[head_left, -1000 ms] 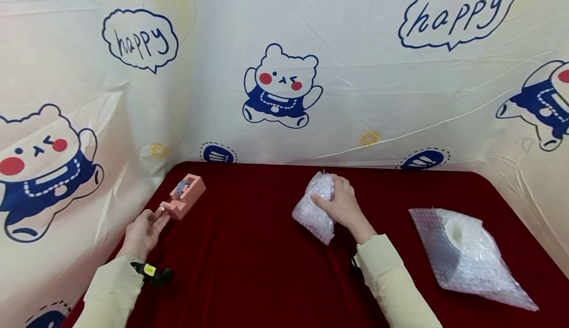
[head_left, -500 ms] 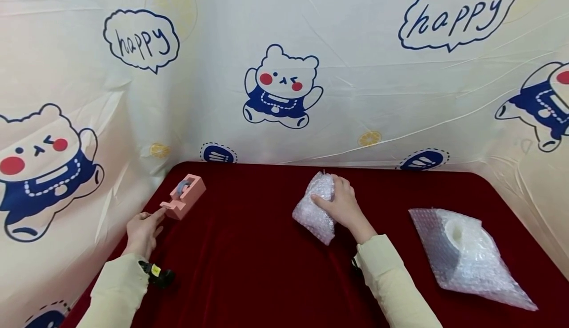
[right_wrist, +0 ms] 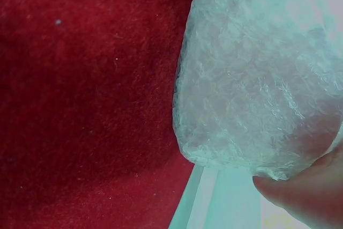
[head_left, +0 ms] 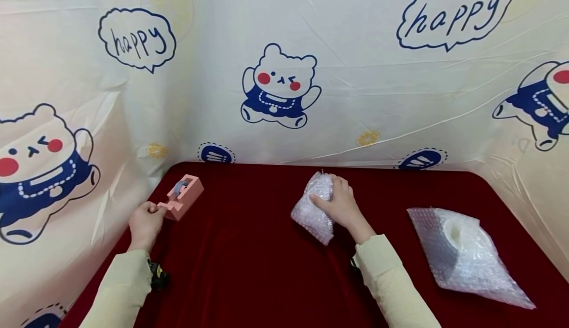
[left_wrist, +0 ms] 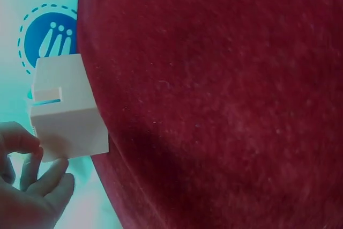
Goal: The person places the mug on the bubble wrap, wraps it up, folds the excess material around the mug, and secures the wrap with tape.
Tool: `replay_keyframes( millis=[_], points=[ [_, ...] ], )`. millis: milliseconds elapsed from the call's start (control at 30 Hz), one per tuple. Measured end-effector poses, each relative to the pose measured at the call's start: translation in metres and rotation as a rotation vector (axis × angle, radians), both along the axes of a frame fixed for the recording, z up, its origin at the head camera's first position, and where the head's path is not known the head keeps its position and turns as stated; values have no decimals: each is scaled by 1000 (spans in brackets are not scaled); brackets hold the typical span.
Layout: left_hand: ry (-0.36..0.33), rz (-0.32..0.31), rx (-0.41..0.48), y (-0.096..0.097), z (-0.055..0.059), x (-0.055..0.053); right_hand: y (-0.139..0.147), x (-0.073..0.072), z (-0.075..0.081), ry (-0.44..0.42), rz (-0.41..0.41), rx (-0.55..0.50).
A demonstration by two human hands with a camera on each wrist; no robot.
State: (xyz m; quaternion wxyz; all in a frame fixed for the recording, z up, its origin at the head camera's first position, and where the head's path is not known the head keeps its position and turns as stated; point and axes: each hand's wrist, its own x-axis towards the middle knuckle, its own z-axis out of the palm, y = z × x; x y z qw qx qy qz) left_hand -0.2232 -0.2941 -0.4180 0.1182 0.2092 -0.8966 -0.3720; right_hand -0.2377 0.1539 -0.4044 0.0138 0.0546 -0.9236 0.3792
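A pink tape dispenser [head_left: 190, 197] with a bluish tape roll [head_left: 180, 187] stands at the table's far left. My left hand [head_left: 145, 223] is at its cutter end, with curled fingers. In the left wrist view the thumb and index fingertips meet right at the edge of the dispenser [left_wrist: 72, 132], pinching the tape's end, which the fingers mostly hide. My right hand [head_left: 345, 208] grips a small bubble-wrapped bundle [head_left: 311, 215] near the middle of the table, thumb on the near side. The wrap [right_wrist: 246, 79] hides what is inside.
A larger bubble-wrap bag [head_left: 475, 264] with a white roll-like thing [head_left: 454, 231] inside lies on the right. Dark red velvet [head_left: 249, 249] covers the table. A white printed curtain [head_left: 355, 86] hangs close around its back and sides.
My left hand has gone from reaching with extended fingers under the dispenser's front to curled, pinching fingers at its cutter end. The right hand and its bundle stay put.
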Motion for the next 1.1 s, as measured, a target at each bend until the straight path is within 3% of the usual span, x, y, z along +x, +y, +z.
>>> replay_keyframes(
  millis=[200, 533, 1100],
  points=[
    [44, -26, -89, -3, -5, -3, 0, 0, 0, -11, -1, -8],
    [31, -47, -83, -9, -1, -2, -1, 1, 0, -7, 2, -10],
    [51, -17, -124, -6, 1, -4, 0, -1, -1, 1, 0, 5]
  ],
)
